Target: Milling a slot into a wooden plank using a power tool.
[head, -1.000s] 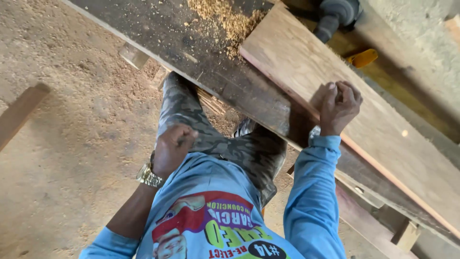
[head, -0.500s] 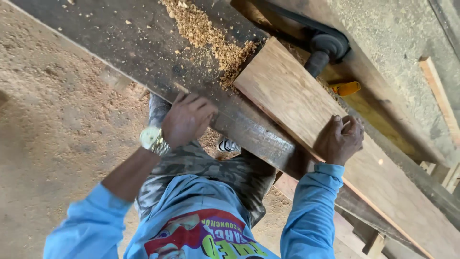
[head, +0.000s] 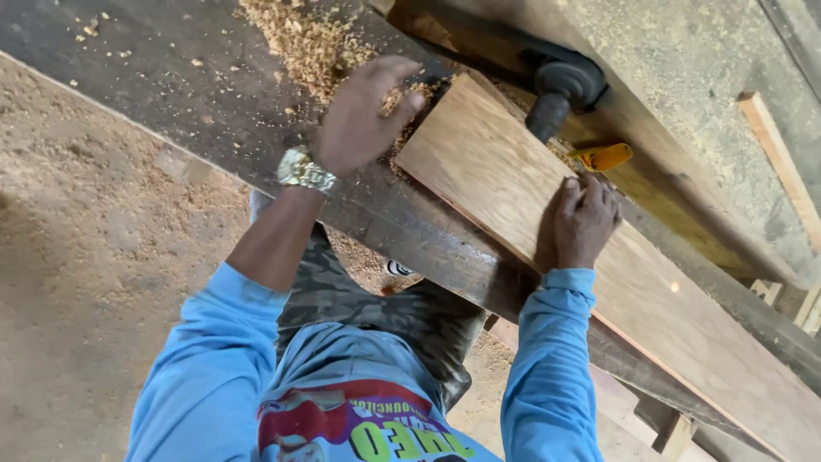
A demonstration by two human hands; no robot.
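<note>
Your right hand (head: pixel 583 224) lies flat on the board (head: pixel 530 214), fingers loosely spread. Your left hand (head: pixel 363 115) is in the sawdust (head: pixel 308 43) at the board's end, fingers curled, maybe scooping some, hard to tell.

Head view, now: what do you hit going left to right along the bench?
Wristwatch → left hand by the sawdust pile → wooden board's end → right hand flat on the board → yellow piece → loose wood strip.

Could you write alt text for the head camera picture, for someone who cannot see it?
Seen from above, a person's right hand presses flat on a long wooden board lying on a dark workbench, while the left hand sweeps through sawdust at the board's end.
</note>
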